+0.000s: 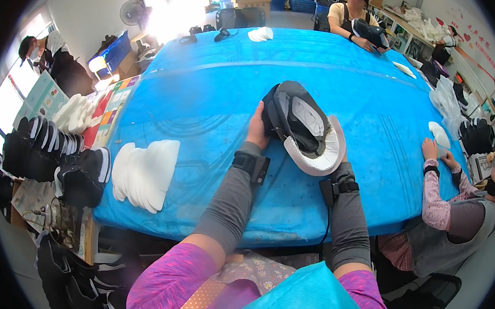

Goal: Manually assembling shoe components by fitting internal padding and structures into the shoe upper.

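Observation:
Between my two hands a black and grey shoe upper (pixel 300 113) is held above the blue-covered table (pixel 223 95). Its opening faces me, and a wide, pale curved band (pixel 335 143) rims the near end. My left hand (pixel 257 129) is closed on the upper's left side, the thumb up along it. On the right side, my right hand (pixel 345 157) grips the near end by the pale band; most of its fingers are hidden behind it. A fanned stack of white, sole-shaped pads (pixel 144 174) lies on the table to the left of my left forearm.
Black shoes (pixel 82 177) crowd the left side. At the right edge a co-worker's hands (pixel 438 152) touch white pads (pixel 439 133). Across the table another person (pixel 351 18) handles a dark shoe (pixel 370 34). More white pads (pixel 260 35) lie at the far edge.

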`<move>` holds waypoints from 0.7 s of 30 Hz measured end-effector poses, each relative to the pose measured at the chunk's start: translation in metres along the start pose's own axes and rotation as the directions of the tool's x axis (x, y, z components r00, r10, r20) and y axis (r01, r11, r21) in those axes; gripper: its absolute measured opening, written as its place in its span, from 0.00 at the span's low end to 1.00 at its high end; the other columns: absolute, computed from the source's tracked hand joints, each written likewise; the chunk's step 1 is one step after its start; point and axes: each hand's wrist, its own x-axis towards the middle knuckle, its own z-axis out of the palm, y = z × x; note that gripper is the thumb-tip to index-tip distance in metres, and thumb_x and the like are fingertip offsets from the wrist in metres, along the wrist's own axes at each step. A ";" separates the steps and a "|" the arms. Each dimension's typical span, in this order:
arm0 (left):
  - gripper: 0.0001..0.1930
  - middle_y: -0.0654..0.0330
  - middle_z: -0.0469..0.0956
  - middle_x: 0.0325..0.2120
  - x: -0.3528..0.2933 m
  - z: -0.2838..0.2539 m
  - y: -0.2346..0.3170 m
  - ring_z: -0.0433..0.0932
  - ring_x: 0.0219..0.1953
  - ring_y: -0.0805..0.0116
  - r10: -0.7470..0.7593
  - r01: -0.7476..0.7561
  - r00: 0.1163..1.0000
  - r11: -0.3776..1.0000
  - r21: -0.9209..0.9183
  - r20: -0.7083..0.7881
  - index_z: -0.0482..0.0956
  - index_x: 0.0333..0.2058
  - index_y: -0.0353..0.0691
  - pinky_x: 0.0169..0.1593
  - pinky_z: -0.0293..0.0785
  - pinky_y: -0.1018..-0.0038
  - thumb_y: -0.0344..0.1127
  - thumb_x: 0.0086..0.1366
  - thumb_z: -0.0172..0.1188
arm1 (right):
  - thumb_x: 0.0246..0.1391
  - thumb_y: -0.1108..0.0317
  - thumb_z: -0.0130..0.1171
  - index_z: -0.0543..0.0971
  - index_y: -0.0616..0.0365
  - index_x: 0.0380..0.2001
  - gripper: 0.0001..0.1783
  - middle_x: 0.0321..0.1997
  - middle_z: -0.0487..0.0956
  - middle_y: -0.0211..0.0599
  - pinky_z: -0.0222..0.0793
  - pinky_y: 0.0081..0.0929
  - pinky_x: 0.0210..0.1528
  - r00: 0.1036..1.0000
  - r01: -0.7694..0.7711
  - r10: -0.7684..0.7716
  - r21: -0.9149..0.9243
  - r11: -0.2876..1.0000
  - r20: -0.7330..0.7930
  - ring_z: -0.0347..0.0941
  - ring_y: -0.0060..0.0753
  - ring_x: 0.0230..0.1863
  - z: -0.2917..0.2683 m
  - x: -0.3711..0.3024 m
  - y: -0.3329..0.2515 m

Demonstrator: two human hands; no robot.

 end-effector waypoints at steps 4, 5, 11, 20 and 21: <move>0.20 0.59 0.79 0.29 0.004 0.000 -0.002 0.79 0.30 0.63 -0.004 0.004 1.000 1.000 -0.003 0.005 0.76 0.38 0.43 0.37 0.78 0.64 0.55 0.68 0.48 | 0.65 0.54 0.48 0.71 0.57 0.52 0.21 0.48 0.75 0.31 0.70 0.27 0.49 0.999 0.040 -0.042 -0.073 0.997 -0.031 0.71 0.26 0.46 -0.006 0.006 0.000; 0.20 0.59 0.79 0.29 0.004 0.001 -0.003 0.79 0.30 0.63 0.003 -0.003 1.000 1.000 -0.010 -0.002 0.76 0.38 0.43 0.37 0.78 0.64 0.55 0.68 0.48 | 0.65 0.54 0.47 0.71 0.58 0.52 0.21 0.48 0.76 0.31 0.70 0.27 0.49 0.998 0.055 -0.059 -0.105 0.993 -0.036 0.71 0.25 0.46 -0.010 0.007 0.000; 0.20 0.60 0.79 0.28 0.004 -0.001 -0.001 0.79 0.30 0.63 0.011 -0.011 1.000 1.000 -0.012 -0.006 0.76 0.37 0.44 0.37 0.78 0.64 0.55 0.68 0.49 | 0.66 0.54 0.47 0.69 0.57 0.54 0.22 0.49 0.75 0.31 0.69 0.26 0.51 0.997 0.076 -0.080 -0.136 0.988 -0.024 0.71 0.26 0.48 -0.009 0.004 0.002; 0.19 0.61 0.79 0.29 0.001 0.003 -0.001 0.79 0.31 0.64 0.013 -0.013 1.000 1.000 -0.018 -0.011 0.77 0.38 0.45 0.38 0.77 0.65 0.55 0.67 0.50 | 0.65 0.54 0.49 0.71 0.58 0.52 0.21 0.48 0.76 0.31 0.72 0.26 0.49 0.989 0.112 -0.124 -0.135 0.984 -0.079 0.72 0.24 0.45 -0.016 0.006 0.005; 0.19 0.61 0.79 0.30 0.001 0.002 -0.001 0.79 0.31 0.64 0.011 -0.011 1.000 1.000 -0.013 -0.019 0.77 0.39 0.45 0.39 0.77 0.64 0.55 0.68 0.50 | 0.65 0.54 0.49 0.71 0.58 0.52 0.21 0.48 0.76 0.31 0.72 0.26 0.49 0.989 0.111 -0.122 -0.133 0.985 -0.078 0.72 0.24 0.45 -0.016 0.006 0.006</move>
